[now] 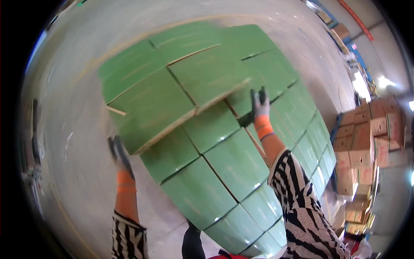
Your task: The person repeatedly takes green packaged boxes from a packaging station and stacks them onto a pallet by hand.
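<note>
Green cartons (235,159) are packed side by side in a large stack below me. A raised layer of green cartons (159,101) lies over the far left part, its brown edge facing me. My left hand (120,155), in a dark grey glove with an orange cuff, is at the left side of this raised layer, fingers stretched out; whether it touches the carton I cannot tell. My right hand (258,105), gloved the same way, is over the cartons just right of the raised edge. Its thumb and fingers are spread, and nothing shows in them.
Grey concrete floor (73,142) surrounds the stack, with a faint yellow line on it. Brown cartons (360,144) stand piled on the right. Farther back on the right are blue racks with more boxes. A dark-clad leg (192,241) shows at the bottom.
</note>
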